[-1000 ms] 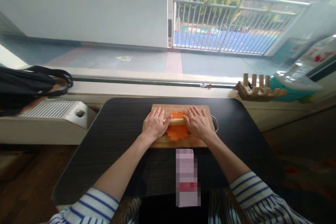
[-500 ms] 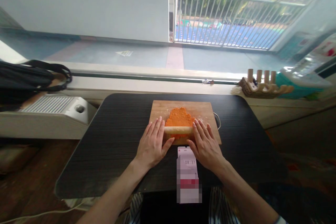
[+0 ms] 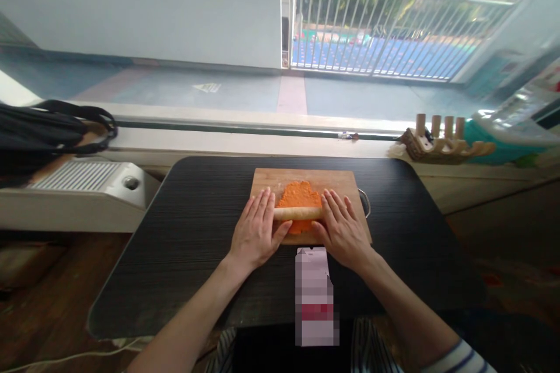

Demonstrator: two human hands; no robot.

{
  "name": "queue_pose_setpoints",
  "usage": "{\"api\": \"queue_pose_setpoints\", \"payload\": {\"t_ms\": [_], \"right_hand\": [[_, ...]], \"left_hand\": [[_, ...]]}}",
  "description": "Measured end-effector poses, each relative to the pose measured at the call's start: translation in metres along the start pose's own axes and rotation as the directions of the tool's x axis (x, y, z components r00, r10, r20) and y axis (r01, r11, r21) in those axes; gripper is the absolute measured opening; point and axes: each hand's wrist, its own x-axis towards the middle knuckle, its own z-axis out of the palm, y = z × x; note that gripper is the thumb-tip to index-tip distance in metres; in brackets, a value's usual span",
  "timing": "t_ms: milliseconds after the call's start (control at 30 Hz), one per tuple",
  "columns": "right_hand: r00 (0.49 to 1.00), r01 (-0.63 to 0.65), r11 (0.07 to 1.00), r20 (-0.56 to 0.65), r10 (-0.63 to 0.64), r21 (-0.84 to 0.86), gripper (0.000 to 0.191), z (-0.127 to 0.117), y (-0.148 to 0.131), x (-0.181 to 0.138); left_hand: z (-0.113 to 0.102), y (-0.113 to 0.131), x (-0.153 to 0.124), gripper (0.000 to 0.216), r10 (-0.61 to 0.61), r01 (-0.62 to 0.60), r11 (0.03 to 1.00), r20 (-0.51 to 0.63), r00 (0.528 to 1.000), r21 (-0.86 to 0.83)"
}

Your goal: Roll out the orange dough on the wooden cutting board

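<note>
Left hand (image 3: 256, 227) and right hand (image 3: 343, 230) lie flat, fingers extended, over opposite ends of the rolling pin (image 3: 298, 213). Orange dough (image 3: 300, 193) lies beneath, on the wooden board (image 3: 265, 178). Uneven pressure could thin one side; sticking could tear the ragged edge.

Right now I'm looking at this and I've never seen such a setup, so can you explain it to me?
There's no machine here, just a person's bare hands, seen from a camera worn on the head that looks forward and down. The left hand and right hand lie over a rolling pin, hiding its ends. The pin lies across a flattened orange sheet, probably dough, on a wooden cutting board. That sits on a black table. A partly pixelated phone is on the person's side.
</note>
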Motion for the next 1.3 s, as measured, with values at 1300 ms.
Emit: {"api": "queue_pose_setpoints", "payload": {"t_ms": [1300], "right_hand": [[0.991,0.041,0.967,-0.134,-0.007,0.252,0.04,0.004,0.025,-0.019]], "left_hand": [[-0.006,-0.015,-0.004,0.045,-0.014,0.01,0.994,-0.036,0.999,-0.106]]}}
